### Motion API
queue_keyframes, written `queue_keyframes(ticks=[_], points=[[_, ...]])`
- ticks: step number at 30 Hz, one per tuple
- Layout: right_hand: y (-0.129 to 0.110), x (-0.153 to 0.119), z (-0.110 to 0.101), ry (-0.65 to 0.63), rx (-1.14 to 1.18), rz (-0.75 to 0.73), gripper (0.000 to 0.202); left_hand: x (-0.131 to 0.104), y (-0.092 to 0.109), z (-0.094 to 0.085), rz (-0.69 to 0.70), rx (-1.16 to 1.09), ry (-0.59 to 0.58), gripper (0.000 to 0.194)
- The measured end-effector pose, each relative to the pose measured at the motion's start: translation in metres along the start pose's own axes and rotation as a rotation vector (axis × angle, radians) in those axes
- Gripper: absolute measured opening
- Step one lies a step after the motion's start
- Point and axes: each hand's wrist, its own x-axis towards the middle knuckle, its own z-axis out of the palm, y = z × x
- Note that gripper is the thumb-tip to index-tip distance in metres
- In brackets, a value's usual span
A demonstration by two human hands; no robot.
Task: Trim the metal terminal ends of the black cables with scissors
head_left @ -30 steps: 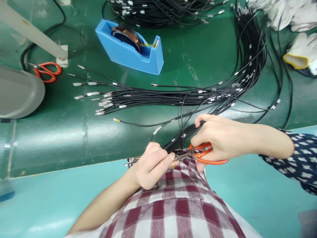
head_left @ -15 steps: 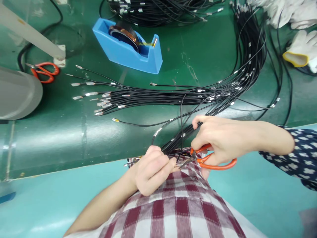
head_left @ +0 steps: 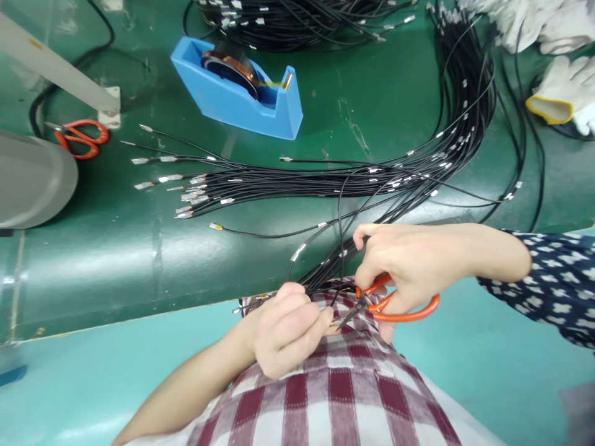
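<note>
My left hand [head_left: 292, 328] is closed on the end of a black cable at the table's front edge, over the checkered apron [head_left: 344, 384]. In my right hand [head_left: 409, 263] are orange-handled scissors [head_left: 406, 314], their blades pointing at the fingertips of my left hand. The blades look nearly together, close beside the pinched cable end, whose tip is too small to make out. A bundle of black cables [head_left: 288, 184] with white labels and clear-covered ends lies across the green table, and part of it bends down toward my hands.
A blue tape dispenser [head_left: 246, 93] stands behind the bundle. More cables [head_left: 297, 28] are heaped at the back. At the left are red-handled scissors [head_left: 83, 137], a grey round container [head_left: 35, 179] and a pale post [head_left: 56, 65]. White gloves [head_left: 562, 93] lie at the right.
My left hand has moved slightly down. The scissors have tilted, and their blades look closer together than before. The whole view has shifted a little.
</note>
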Motion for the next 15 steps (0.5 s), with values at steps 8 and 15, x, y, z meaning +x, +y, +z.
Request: queue_keyframes(ticks=[8,15], points=[[0.004,0.003,0.006,0.025,0.022,-0.023,0.033,-0.003,0.001,-0.001,-0.010,0.048,-0.009,0.010],[0.002,-0.010,-0.006,0.186,-0.094,-0.003,0.029,-0.003,-0.006,0.009,-0.050,0.038,0.180,0.009]])
